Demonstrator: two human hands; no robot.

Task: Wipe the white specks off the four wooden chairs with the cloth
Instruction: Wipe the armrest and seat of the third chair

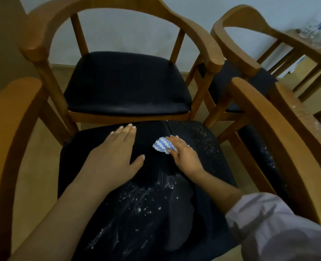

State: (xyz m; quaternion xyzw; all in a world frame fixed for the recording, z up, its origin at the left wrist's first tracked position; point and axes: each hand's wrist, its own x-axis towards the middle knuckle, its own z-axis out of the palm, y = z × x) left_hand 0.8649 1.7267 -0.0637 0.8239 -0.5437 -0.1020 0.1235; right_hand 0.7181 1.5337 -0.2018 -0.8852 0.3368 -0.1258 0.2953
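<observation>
cloth (162, 145) wadded in my right hand (184, 154), gripped, 1 o'clock of centre on the chair seat (178, 238) | my left hand (116, 149) flat, fingers straight, at 11 o'clock | cloth looks soft, light, floppy: hold by the wad

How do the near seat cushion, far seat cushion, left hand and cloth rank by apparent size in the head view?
1. near seat cushion, closest to camera
2. far seat cushion
3. left hand
4. cloth, partly covered by right hand
</observation>
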